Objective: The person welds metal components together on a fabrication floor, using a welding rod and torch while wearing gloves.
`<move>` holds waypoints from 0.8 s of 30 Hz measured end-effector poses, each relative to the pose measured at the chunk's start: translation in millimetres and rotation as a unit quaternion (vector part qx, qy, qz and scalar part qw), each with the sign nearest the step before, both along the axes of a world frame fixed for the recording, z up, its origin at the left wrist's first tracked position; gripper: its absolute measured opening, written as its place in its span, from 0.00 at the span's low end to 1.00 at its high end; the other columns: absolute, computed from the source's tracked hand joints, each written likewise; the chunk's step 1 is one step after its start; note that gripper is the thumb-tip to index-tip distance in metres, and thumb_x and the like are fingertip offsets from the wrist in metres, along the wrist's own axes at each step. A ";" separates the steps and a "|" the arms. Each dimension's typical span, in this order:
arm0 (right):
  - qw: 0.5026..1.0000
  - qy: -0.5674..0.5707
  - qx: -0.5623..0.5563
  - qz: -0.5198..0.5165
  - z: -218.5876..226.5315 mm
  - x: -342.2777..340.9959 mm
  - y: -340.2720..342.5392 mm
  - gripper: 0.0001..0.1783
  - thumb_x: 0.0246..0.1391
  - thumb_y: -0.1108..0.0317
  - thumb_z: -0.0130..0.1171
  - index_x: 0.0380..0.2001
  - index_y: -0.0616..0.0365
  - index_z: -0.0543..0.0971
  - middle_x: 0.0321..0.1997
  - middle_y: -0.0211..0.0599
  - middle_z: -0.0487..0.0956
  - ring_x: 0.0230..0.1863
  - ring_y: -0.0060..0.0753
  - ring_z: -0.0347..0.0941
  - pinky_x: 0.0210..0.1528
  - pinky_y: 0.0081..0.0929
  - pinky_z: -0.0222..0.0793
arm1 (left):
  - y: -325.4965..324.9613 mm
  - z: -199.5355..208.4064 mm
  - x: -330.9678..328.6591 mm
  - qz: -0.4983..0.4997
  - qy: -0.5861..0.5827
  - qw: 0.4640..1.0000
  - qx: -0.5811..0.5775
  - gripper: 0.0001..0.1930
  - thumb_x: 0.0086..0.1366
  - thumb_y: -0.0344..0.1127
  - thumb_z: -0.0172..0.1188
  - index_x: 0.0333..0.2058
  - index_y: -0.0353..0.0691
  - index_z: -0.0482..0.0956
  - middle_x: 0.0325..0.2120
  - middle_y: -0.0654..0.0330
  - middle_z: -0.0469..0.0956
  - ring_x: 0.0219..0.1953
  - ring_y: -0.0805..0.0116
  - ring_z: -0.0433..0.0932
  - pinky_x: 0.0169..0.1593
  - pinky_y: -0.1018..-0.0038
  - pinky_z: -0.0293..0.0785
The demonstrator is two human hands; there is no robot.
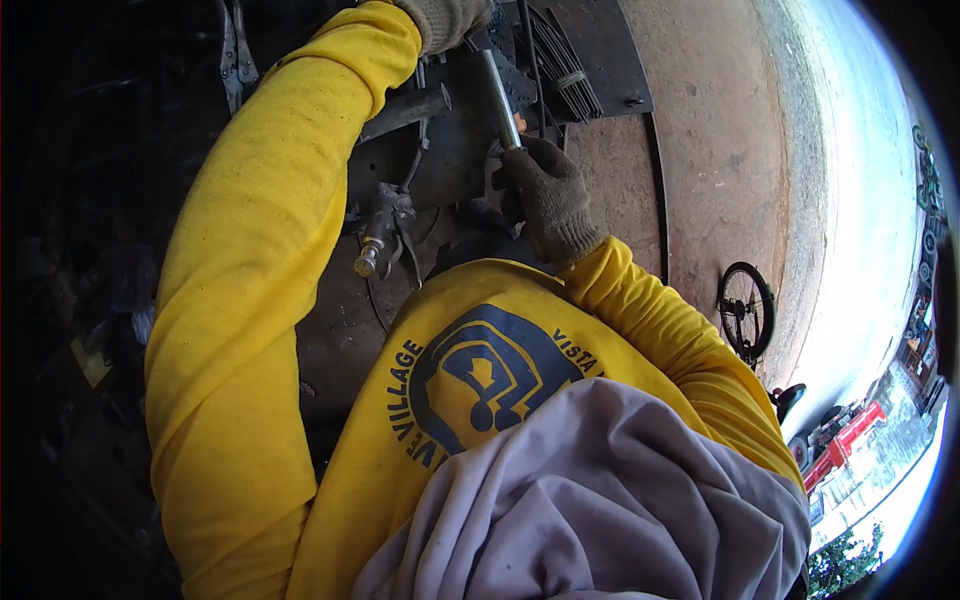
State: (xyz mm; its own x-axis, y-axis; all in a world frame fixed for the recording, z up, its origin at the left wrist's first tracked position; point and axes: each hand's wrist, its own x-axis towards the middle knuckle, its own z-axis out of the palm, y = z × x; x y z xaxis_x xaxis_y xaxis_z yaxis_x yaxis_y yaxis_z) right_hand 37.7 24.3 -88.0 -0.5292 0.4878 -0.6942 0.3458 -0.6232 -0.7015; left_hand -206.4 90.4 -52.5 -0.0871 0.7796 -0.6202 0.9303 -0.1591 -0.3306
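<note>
My right hand (555,197), in a brown-grey knit glove, is closed around the lower end of a silver metal tube (497,98). The tube points up and away, over a dark steel work surface (460,140). My left hand (447,22), gloved alike, reaches to the top edge of the picture. Its fingers are cut off there, so its grip does not show. A thicker dark round bar (405,113) lies just below the left wrist. Nearer to me is a metal clamp-like fitting (388,225) with a brassy knob at its end.
Locking pliers (236,55) hang at the upper left. A tied bundle of thin dark rods (568,75) rests on a dark metal plate (610,50) at the top. On the brown floor to the right stands a small spoked wheel (746,312). Farther right is a red metal object (845,447).
</note>
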 end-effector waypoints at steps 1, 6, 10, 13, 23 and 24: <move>1.000 0.005 -0.002 -0.007 -0.2 -0.5 -1.1 0.20 0.61 0.62 0.57 0.51 0.64 0.74 0.29 0.38 0.79 0.18 0.23 0.71 0.20 0.22 0.67 | 0.1 0.9 0.9 0.000 -0.001 1.000 -0.001 0.22 0.60 0.38 0.65 0.54 0.51 0.78 0.56 0.64 0.77 0.56 0.61 0.77 0.55 0.64 0.76; 0.999 0.001 0.025 -0.029 -19.8 0.1 -10.3 0.21 0.58 0.59 0.60 0.49 0.63 0.77 0.34 0.37 0.81 0.29 0.24 0.77 0.29 0.24 0.73 | 0.2 4.0 4.2 -0.016 0.022 1.000 0.009 0.20 0.61 0.38 0.63 0.54 0.48 0.79 0.56 0.60 0.77 0.55 0.59 0.78 0.55 0.63 0.76; 0.998 0.015 0.037 -0.056 -21.1 -2.7 -16.4 0.29 0.55 0.59 0.62 0.56 0.63 0.71 0.37 0.37 0.80 0.33 0.25 0.77 0.35 0.24 0.74 | -2.5 -6.8 -2.6 0.011 -0.027 0.993 0.116 0.19 0.62 0.37 0.61 0.53 0.47 0.78 0.55 0.58 0.78 0.55 0.59 0.78 0.55 0.63 0.76; 0.994 0.019 0.063 -0.085 -31.2 -6.4 -21.8 0.34 0.54 0.60 0.63 0.61 0.62 0.67 0.38 0.37 0.79 0.34 0.26 0.77 0.37 0.24 0.74 | 0.6 -2.9 1.1 -0.037 0.017 0.999 0.029 0.20 0.63 0.36 0.60 0.54 0.46 0.78 0.55 0.58 0.77 0.55 0.58 0.79 0.54 0.63 0.76; 0.994 0.089 -0.013 -0.057 -26.7 -9.7 -25.5 0.40 0.57 0.56 0.60 0.67 0.63 0.60 0.53 0.44 0.75 0.52 0.31 0.73 0.52 0.27 0.70 | 0.4 -1.9 1.5 -0.010 0.017 1.000 0.022 0.16 0.62 0.37 0.61 0.49 0.47 0.82 0.52 0.59 0.80 0.53 0.58 0.80 0.52 0.62 0.78; 0.994 0.089 -0.012 -0.056 -28.2 -10.9 -26.6 0.40 0.57 0.56 0.60 0.67 0.63 0.60 0.53 0.44 0.75 0.52 0.31 0.73 0.52 0.27 0.70 | -0.1 -2.2 1.1 -0.006 0.033 0.999 0.016 0.16 0.62 0.37 0.61 0.49 0.47 0.82 0.51 0.60 0.80 0.52 0.58 0.80 0.52 0.62 0.78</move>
State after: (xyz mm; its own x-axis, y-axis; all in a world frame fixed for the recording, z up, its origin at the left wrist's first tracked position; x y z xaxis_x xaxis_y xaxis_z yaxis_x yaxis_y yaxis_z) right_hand 26.8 -2.3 -116.1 -0.5886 0.5342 -0.6067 0.1450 -0.6686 -0.7294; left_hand -205.3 90.3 -54.7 -0.1181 0.7998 -0.5886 0.9043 -0.1582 -0.3964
